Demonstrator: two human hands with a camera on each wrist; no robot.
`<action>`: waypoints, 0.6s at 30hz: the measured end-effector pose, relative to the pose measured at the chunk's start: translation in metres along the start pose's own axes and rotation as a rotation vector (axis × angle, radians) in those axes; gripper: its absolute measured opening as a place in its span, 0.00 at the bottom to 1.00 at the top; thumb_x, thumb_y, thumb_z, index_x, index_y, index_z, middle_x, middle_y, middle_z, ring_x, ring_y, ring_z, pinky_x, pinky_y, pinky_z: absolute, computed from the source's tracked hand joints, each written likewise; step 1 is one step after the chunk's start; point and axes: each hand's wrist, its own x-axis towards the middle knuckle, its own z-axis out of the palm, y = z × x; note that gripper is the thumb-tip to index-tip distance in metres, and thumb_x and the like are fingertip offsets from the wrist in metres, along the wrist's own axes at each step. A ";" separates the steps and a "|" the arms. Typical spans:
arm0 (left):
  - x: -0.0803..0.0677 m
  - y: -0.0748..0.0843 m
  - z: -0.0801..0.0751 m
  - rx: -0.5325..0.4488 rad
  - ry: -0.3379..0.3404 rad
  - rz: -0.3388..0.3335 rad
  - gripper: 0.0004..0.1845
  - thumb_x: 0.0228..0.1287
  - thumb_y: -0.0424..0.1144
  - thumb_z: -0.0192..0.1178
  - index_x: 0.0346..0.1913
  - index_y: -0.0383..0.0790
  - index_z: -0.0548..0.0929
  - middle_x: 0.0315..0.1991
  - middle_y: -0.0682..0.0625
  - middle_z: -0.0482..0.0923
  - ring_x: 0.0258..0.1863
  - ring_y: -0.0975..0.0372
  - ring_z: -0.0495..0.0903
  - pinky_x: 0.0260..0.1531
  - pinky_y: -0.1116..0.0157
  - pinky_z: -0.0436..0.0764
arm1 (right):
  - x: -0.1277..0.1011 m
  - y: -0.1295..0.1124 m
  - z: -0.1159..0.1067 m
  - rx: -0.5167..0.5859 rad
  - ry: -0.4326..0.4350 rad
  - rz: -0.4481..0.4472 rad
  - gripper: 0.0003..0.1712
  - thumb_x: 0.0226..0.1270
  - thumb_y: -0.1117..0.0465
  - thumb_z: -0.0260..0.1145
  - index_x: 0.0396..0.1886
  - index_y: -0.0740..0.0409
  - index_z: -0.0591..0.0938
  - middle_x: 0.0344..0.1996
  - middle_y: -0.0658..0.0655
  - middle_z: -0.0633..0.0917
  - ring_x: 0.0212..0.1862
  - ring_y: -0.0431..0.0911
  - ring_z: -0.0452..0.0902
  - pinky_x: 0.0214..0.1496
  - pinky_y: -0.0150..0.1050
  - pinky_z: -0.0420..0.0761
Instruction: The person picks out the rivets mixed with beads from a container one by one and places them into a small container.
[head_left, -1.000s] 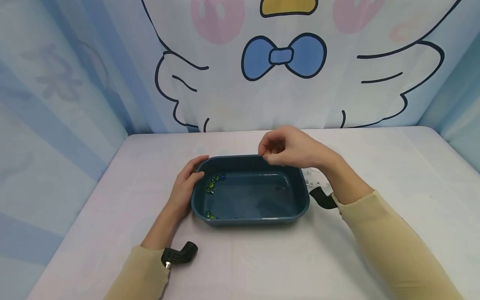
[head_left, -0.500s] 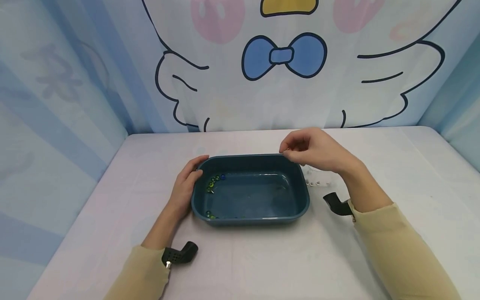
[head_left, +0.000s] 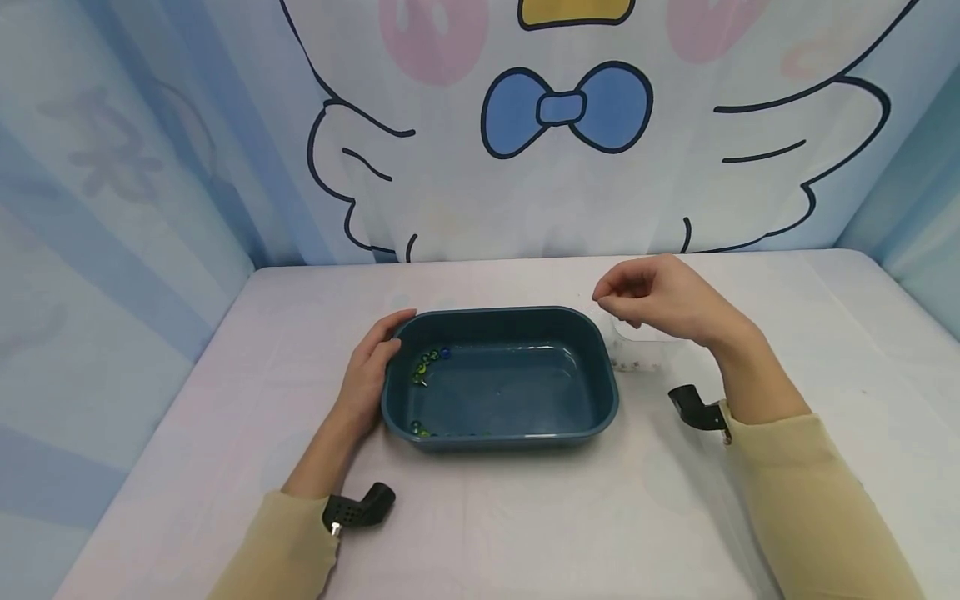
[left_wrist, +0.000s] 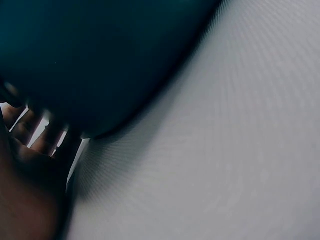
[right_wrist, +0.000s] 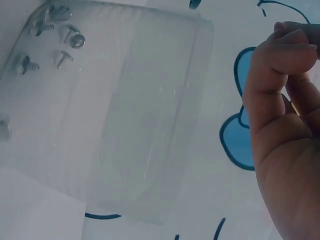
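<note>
A dark teal basin (head_left: 498, 312) holding water stands mid-table, with small green and blue beads (head_left: 427, 364) gathered at its left end. My left hand (head_left: 393, 337) grips its left wall, thumb on the rim; in the left wrist view the fingers (left_wrist: 30, 130) lie against the basin (left_wrist: 100, 60). My right hand (head_left: 606, 298) hovers just right of the basin, over a clear plastic box (head_left: 637, 354). Its thumb and forefinger pinch together on something tiny that barely shows. In the right wrist view the hand (right_wrist: 287, 60) is beside the box (right_wrist: 125, 110), which holds small pale pieces (right_wrist: 70, 37).
The pale table (head_left: 525, 517) is walled by a cartoon-print curtain (head_left: 562, 167) at the back and blue drapes at both sides. Black wrist cameras sit on my left sleeve (head_left: 360, 508) and right sleeve (head_left: 697, 408).
My right hand has moved right, from over the basin's far rim to above the clear box, staying pinched. The left hand and basin have not moved.
</note>
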 end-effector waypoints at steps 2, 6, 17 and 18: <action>0.000 0.000 0.000 0.000 0.000 0.002 0.25 0.78 0.33 0.36 0.73 0.40 0.68 0.72 0.47 0.65 0.72 0.57 0.61 0.74 0.53 0.53 | -0.001 0.002 -0.003 -0.012 0.018 0.026 0.07 0.71 0.63 0.66 0.44 0.60 0.86 0.27 0.58 0.79 0.30 0.53 0.74 0.29 0.39 0.72; 0.000 0.000 0.000 0.005 -0.002 0.005 0.25 0.77 0.33 0.36 0.73 0.40 0.68 0.72 0.47 0.66 0.72 0.57 0.61 0.74 0.53 0.53 | -0.003 0.008 -0.008 -0.065 0.043 0.074 0.08 0.70 0.63 0.66 0.44 0.61 0.86 0.27 0.57 0.80 0.31 0.56 0.75 0.29 0.39 0.72; 0.000 0.000 -0.001 0.001 -0.005 0.004 0.25 0.77 0.33 0.36 0.73 0.39 0.68 0.72 0.46 0.66 0.72 0.57 0.61 0.74 0.53 0.52 | -0.003 0.022 -0.018 -0.171 0.037 0.187 0.13 0.70 0.60 0.67 0.49 0.63 0.84 0.34 0.57 0.81 0.34 0.53 0.76 0.34 0.44 0.74; 0.000 0.000 -0.001 -0.002 -0.006 0.005 0.25 0.77 0.33 0.36 0.73 0.39 0.68 0.72 0.46 0.66 0.72 0.57 0.61 0.74 0.53 0.52 | -0.003 0.023 -0.018 -0.176 0.031 0.192 0.13 0.70 0.60 0.67 0.49 0.63 0.84 0.34 0.57 0.81 0.34 0.52 0.76 0.34 0.43 0.75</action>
